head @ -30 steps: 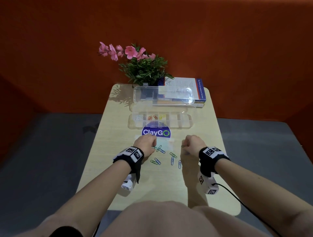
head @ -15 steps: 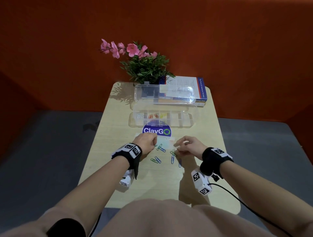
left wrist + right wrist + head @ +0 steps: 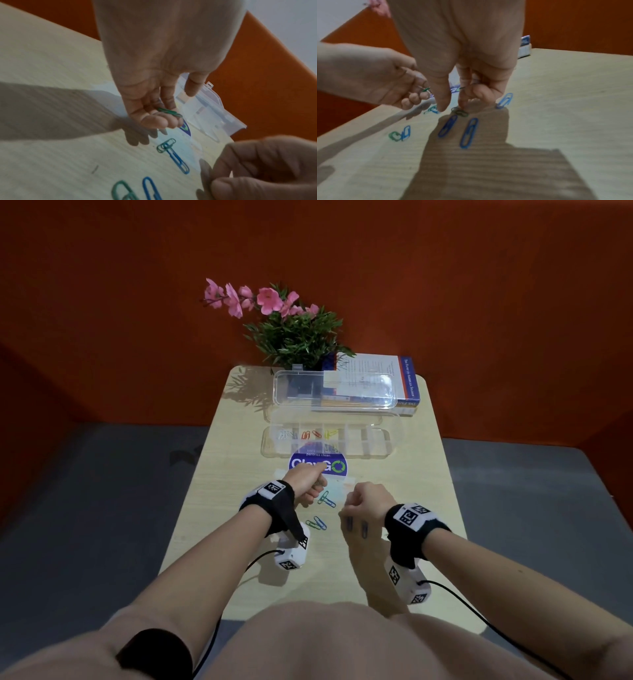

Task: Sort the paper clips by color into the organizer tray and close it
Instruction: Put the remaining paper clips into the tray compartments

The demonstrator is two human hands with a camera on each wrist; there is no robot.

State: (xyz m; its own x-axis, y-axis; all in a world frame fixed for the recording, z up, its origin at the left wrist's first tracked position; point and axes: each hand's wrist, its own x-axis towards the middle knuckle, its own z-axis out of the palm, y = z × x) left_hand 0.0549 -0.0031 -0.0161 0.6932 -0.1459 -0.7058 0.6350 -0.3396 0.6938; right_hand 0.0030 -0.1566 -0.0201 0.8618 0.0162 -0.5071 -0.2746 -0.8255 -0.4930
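1. Paper clips remain the item under work. Green clips [image 3: 169,112] lie in the curled fingers of the left hand [image 3: 154,86], cupped against the palm. How many it holds cannot be told.
2. Right hand [image 3: 462,67] hangs over the loose pile with thumb and forefinger reaching down at a dark green clip [image 3: 460,112] on the table. Its other fingers are curled round something thin and dark, probably another clip; the frame is too blurred to confirm.
3. Loose stock on the table [image 3: 404,481]: a green and blue pair crossed over each other [image 3: 171,151], a second green and blue pair side by side [image 3: 400,134], and three single blue clips [image 3: 469,133] near the right hand.
4. Judgement on the step: green is being gathered, with blue yet to be dealt with. Silver, red and yellow clips already sit in separate compartments of the organizer tray [image 3: 376,451].
5. Next move calls for a fine fingertip pinch to lift thin wire off a flat top, and for parting the crossed pair without dragging the blue one along.
6. Materials: the clips are bent wire loops with a glossy coloured coating. The tray is clear, hard plastic with low dividers, its hinged lid [image 3: 335,388] standing open behind it.
7. Surroundings: pale wood-grain tabletop, a round blue sticker [image 3: 329,465] in front of the tray, a book [image 3: 404,378] and pink-flowered plant [image 3: 294,333] at the far edge.
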